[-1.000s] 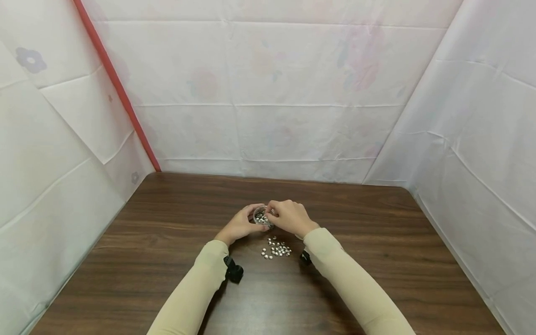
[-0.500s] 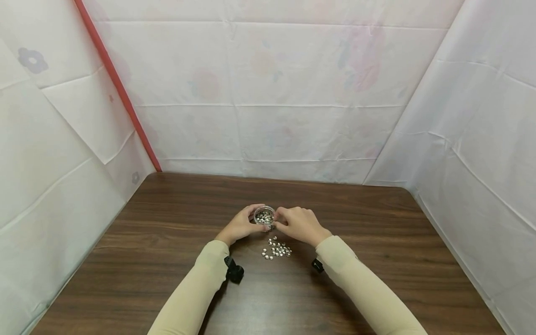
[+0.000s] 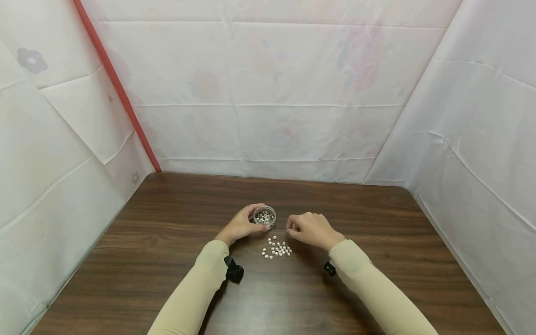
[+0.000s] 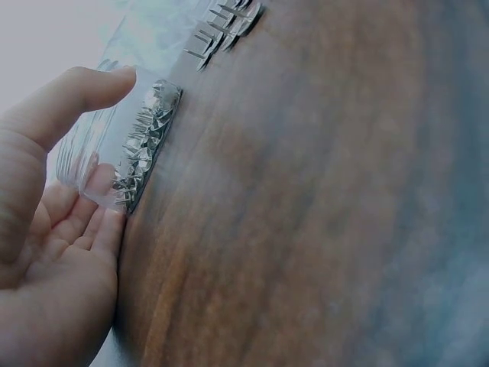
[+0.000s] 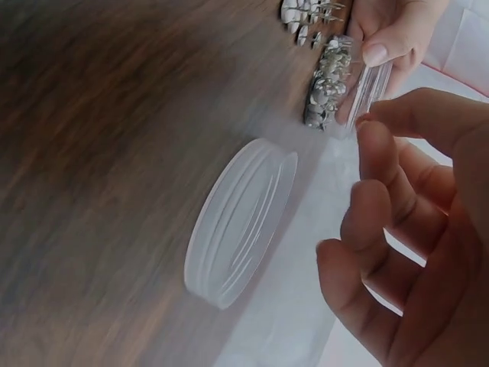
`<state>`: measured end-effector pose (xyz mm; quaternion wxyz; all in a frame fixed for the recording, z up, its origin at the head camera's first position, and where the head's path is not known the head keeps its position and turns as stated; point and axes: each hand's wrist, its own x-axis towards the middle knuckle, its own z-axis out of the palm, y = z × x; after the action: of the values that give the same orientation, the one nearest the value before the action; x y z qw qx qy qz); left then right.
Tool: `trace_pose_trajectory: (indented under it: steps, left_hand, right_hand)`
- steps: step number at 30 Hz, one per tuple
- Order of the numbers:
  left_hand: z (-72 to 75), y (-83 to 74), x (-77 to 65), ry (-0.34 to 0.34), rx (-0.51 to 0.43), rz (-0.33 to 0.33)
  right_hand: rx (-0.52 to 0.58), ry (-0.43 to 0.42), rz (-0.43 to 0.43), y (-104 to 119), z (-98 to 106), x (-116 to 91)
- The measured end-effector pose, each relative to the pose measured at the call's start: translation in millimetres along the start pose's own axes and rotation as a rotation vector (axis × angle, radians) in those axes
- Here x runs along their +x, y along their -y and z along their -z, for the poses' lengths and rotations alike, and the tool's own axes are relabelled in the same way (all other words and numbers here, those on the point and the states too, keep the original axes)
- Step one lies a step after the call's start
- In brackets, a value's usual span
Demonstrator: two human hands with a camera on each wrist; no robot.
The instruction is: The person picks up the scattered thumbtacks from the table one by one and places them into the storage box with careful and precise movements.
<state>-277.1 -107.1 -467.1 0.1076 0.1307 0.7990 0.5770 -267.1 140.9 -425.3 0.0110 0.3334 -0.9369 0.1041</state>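
Observation:
My left hand (image 3: pixel 243 224) grips a clear round plastic jar (image 3: pixel 274 217) around its side; the jar stands upright on the table. Silver thumbtacks (image 4: pixel 145 138) fill the lower part of the jar. Several loose thumbtacks (image 3: pixel 280 250) lie on the wood just in front of it. To the right of the jar is my right hand (image 3: pixel 316 230), fingers loosely bent, with nothing visible between them. A clear round lid (image 5: pixel 202 245) lies on the table beside those fingers in the right wrist view; the hand mostly hides it in the head view.
The brown wooden table (image 3: pixel 176 200) has white patterned cloth (image 3: pixel 268 93) behind it and at both sides. A red strip (image 3: pixel 117 86) runs down the cloth at the back left. Each wrist wears a black camera (image 3: pixel 234 271).
My right hand has drawn back from the jar's mouth to the right, and the tacks inside show fully now. The left hand and the loose thumbtacks stay in place.

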Motion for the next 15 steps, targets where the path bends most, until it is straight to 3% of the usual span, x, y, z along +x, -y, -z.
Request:
trace_pose_trajectory:
  steps: [4,15]
  left_hand:
    - [1.2,-13.0,-7.7,0.014,0.023,-0.007]
    - [2.5,-16.7,-8.4,0.03,0.023,-0.006]
  right_hand:
    - [0.012,0.037,0.017,-4.1,-1.2,-5.9]
    - [0.086,0.134,0.076,-7.4,-7.1,-14.2]
